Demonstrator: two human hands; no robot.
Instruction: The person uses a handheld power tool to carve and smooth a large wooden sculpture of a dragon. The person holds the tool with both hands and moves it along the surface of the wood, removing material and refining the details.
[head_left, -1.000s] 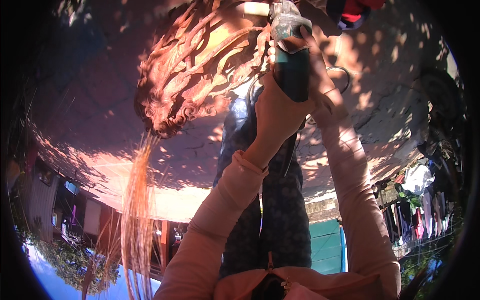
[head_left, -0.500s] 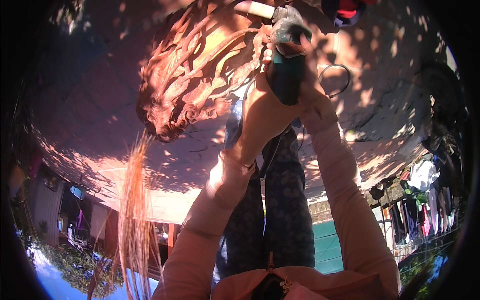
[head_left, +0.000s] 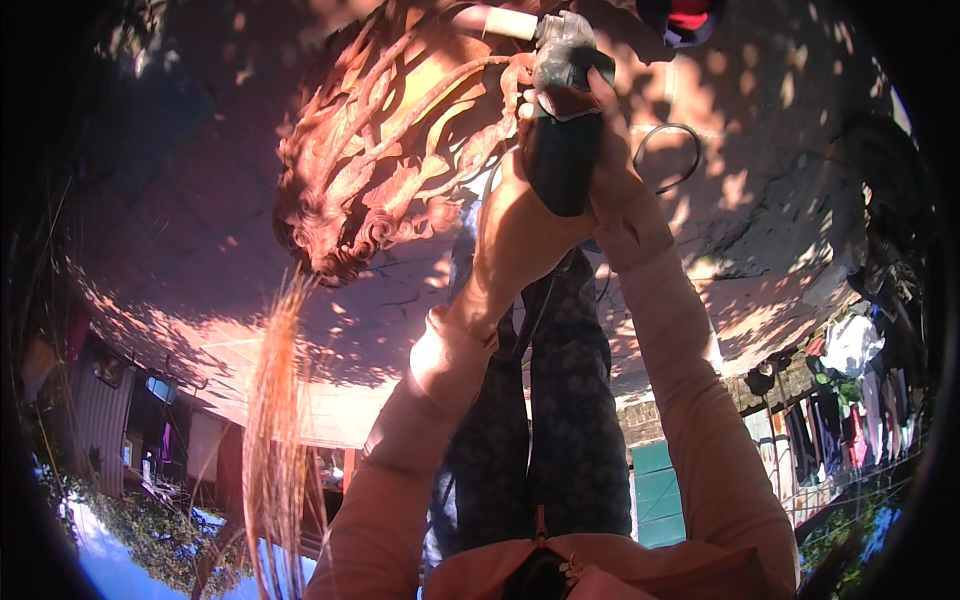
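Note:
In both hands I hold a dark green angle grinder [head_left: 563, 165] with a worn grey head. From that head a pale cylinder [head_left: 511, 23] sticks out to the left, over the far part of a reddish-brown carved wood piece [head_left: 400, 150]. My left hand [head_left: 520, 215] wraps the tool body from the left, its fingertips showing near the head. On the other side my right hand [head_left: 620, 185] grips it, the thumb stretched up along the head. Scrolls and leafy curls cover the carving. Whether the cylinder touches the wood I cannot tell.
A black cable [head_left: 690, 150] loops right of my right hand. Dappled paving [head_left: 760, 230] surrounds the carving. A dark and red object [head_left: 690, 22] lies at the far edge. Blurred reddish strands [head_left: 275, 420] hang at left. Clothes [head_left: 860, 420] hang at lower right.
The grinder and both my hands have shifted slightly to the left, and the pale cylinder is a little lower in view. My grip stays the same.

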